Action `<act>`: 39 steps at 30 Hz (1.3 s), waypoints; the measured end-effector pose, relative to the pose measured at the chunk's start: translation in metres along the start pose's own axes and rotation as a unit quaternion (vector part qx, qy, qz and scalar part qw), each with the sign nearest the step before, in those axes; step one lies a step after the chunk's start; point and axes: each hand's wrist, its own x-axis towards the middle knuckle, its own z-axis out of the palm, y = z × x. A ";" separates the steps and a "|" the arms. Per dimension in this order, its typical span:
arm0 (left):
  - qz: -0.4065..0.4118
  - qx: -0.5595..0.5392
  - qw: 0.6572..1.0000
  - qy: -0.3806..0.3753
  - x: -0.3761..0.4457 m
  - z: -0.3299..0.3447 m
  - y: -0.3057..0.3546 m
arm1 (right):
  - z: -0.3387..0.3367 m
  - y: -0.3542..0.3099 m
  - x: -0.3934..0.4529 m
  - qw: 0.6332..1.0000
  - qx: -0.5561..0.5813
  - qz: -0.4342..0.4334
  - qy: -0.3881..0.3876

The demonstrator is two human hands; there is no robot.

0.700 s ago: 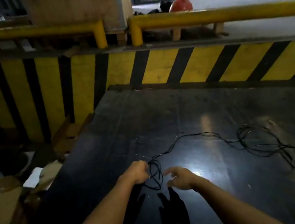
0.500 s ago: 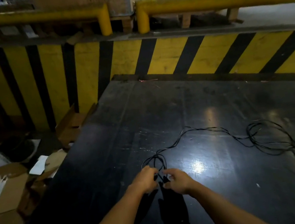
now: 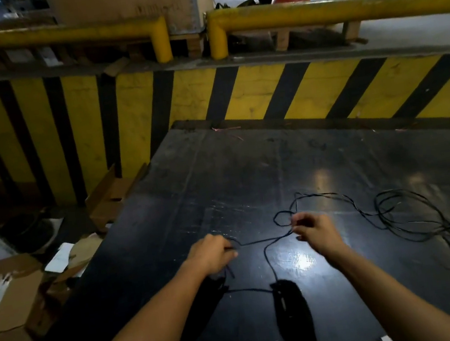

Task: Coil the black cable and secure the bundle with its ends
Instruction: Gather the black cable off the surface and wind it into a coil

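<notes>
You are at the start of coiling: your left hand (image 3: 212,254) is clenched on the black cable (image 3: 259,241) near one end, and your right hand (image 3: 314,230) pinches it further along, a short span stretched between them. Most of it lies loose on the dark counter (image 3: 247,173) to the right. Next, I judge, you bring the right-hand grip back to the left to form a loop.

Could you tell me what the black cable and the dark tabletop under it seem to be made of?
The black cable looks like thin, flexible plastic- or rubber-sheathed wire: it falls in loose, soft loops. The tabletop seems a hard, smooth, glossy black sheet, perhaps coated board or plastic: it mirrors the lamps and shows fine scratches.
</notes>
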 end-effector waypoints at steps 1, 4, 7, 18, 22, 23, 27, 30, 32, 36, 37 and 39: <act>0.006 -0.012 0.999 0.029 -0.001 -0.015 0.000 | -0.011 -0.006 0.001 1.000 0.000 -0.005 0.009; 0.016 -0.020 0.994 0.102 -0.003 -0.060 0.001 | -0.040 -0.027 0.004 0.999 -0.012 -0.026 0.038; 0.013 -0.023 0.985 0.169 -0.008 -0.099 0.008 | -0.061 -0.046 0.009 0.995 -0.054 -0.050 0.063; 0.132 -0.117 0.940 0.291 -0.055 -0.204 0.067 | -0.083 -0.115 -0.017 0.937 -0.339 -0.037 0.068; 0.213 -0.054 0.941 0.259 -0.073 -0.220 0.118 | -0.062 -0.157 -0.044 0.955 -0.256 -0.139 0.051; 0.225 -0.032 0.936 0.269 -0.075 -0.224 0.130 | -0.058 -0.168 -0.050 0.961 -0.201 -0.184 0.037; 0.245 0.035 0.920 0.304 -0.085 -0.245 0.161 | -0.050 -0.200 -0.074 0.962 -0.041 -0.266 -0.049; 0.240 0.102 0.905 0.335 -0.091 -0.260 0.170 | -0.060 -0.206 -0.083 0.963 0.116 -0.235 -0.056; 0.236 0.121 0.898 0.352 -0.096 -0.266 0.175 | -0.071 -0.210 -0.088 0.956 0.201 -0.193 -0.087; 0.212 0.152 0.904 0.339 -0.101 -0.269 0.185 | -0.091 -0.220 -0.088 0.961 0.167 -0.183 -0.124; 0.215 0.141 0.907 0.333 -0.101 -0.267 0.186 | -0.096 -0.222 -0.088 0.965 0.107 -0.213 -0.110; 0.224 0.081 0.917 0.319 -0.099 -0.264 0.187 | -0.108 -0.227 -0.084 0.962 0.019 -0.268 -0.053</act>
